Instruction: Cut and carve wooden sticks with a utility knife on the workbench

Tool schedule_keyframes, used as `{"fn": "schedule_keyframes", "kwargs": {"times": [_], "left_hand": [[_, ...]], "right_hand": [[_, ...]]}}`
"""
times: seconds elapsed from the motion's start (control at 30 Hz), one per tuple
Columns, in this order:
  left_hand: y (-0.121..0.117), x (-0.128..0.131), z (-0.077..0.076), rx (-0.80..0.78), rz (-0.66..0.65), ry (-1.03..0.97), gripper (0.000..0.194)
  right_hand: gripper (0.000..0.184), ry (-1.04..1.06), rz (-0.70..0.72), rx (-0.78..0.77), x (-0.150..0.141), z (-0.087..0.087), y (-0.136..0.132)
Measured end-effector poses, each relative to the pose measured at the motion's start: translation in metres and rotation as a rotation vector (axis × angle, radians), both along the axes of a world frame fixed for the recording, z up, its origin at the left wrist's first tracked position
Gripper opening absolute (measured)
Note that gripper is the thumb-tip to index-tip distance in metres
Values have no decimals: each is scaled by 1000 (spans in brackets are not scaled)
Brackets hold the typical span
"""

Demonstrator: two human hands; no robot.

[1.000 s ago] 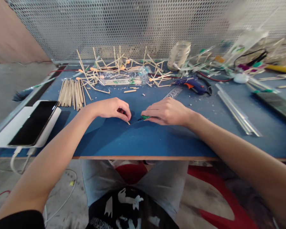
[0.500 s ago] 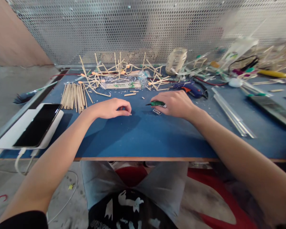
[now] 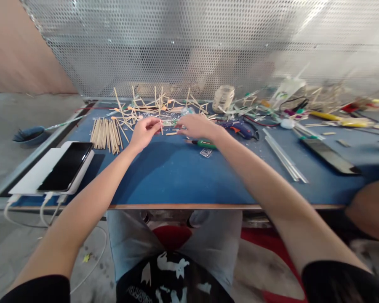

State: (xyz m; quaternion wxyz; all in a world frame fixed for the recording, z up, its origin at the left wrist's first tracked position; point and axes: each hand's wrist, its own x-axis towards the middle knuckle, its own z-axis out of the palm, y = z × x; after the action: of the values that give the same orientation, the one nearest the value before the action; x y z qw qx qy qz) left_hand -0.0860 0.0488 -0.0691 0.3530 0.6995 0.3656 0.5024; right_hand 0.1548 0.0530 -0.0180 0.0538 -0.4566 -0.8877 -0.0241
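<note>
My left hand [image 3: 144,134] is closed in a pinch around a short wooden stick [image 3: 162,129], over the far half of the blue table [image 3: 164,176]. My right hand [image 3: 194,126] hovers to its right, fingers apart and nothing seen in them. Its fingertips are near some short stick pieces [image 3: 171,134] lying on the table. Beneath the right wrist lies a green-handled tool [image 3: 206,144] with a dark pointed tip. Close to that tool rests a small clear plastic piece [image 3: 206,152].
At left are a bundle of wooden sticks [image 3: 105,135] and a phone [image 3: 66,166] on a white box. Stick frames [image 3: 139,103] stand at the back. Rightward lie a blue glue gun [image 3: 244,129], a jar [image 3: 223,99], clear rods [image 3: 284,155] and a dark tablet-like slab [image 3: 330,155]. Another person's arm [image 3: 371,208] shows at right.
My right hand has let go of the green-handled tool and moved left and away from me. My left hand has moved slightly left and farther back, and a stick now shows in its pinch.
</note>
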Motion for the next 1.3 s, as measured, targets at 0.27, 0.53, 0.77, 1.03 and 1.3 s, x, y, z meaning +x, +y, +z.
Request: {"fn": "schedule_keyframes", "kwargs": {"times": [0.27, 0.53, 0.77, 1.03, 1.3], "left_hand": [[3, -8, 3, -85, -33, -92, 35], [2, -9, 3, -117, -12, -171, 37], [-3, -9, 12, -123, -59, -108, 35], [-5, -7, 8, -172, -136, -111, 42], [-2, -16, 11, -164, -62, -92, 44]], "right_hand": [[12, -14, -47, -173, -51, -12, 40], [22, 236, -66, -194, -53, -26, 23], [15, 763, -77, -28, -53, -22, -5], [16, 1115, 36, -156, -65, -32, -12], [22, 1304, 74, -299, -70, -43, -16]]}}
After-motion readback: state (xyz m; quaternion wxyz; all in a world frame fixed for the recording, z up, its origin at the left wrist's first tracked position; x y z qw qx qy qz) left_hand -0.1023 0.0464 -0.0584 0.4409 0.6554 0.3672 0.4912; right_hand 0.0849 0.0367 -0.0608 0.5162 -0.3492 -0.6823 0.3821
